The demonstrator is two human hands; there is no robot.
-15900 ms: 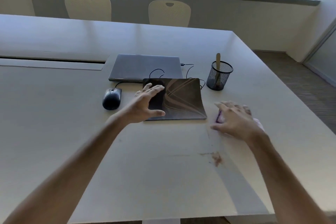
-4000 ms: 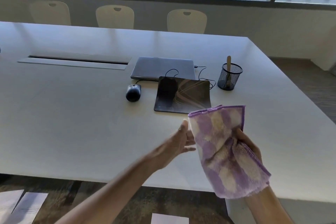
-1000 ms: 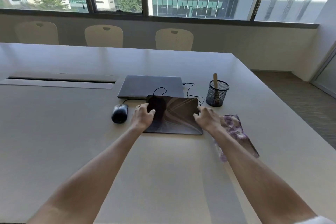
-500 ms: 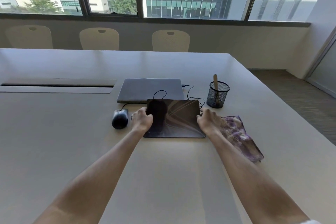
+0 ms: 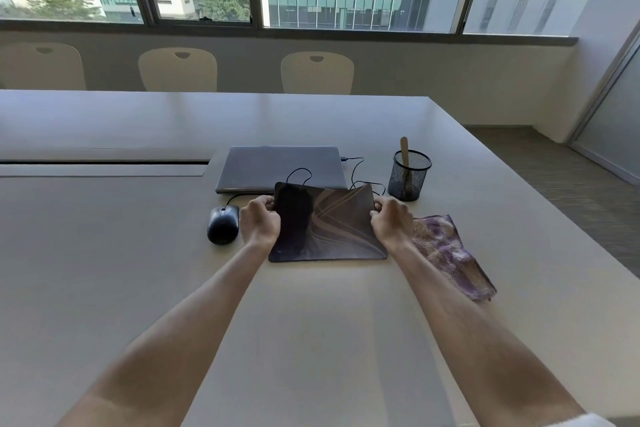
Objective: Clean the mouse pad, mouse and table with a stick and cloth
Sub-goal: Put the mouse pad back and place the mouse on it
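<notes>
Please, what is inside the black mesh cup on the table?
In the black mesh cup one flat wooden stick stands upright, its top above the rim. Its lower part shows dimly through the mesh. The cup's bottom is too dark to tell.

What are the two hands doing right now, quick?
Left hand: closed, gripping the left edge of the dark rectangular swirl-patterned mouse pad.
Right hand: closed, gripping the mouse pad's right edge.

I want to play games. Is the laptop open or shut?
Shut: the laptop lies flat on the table, lid down, no screen showing.
</notes>
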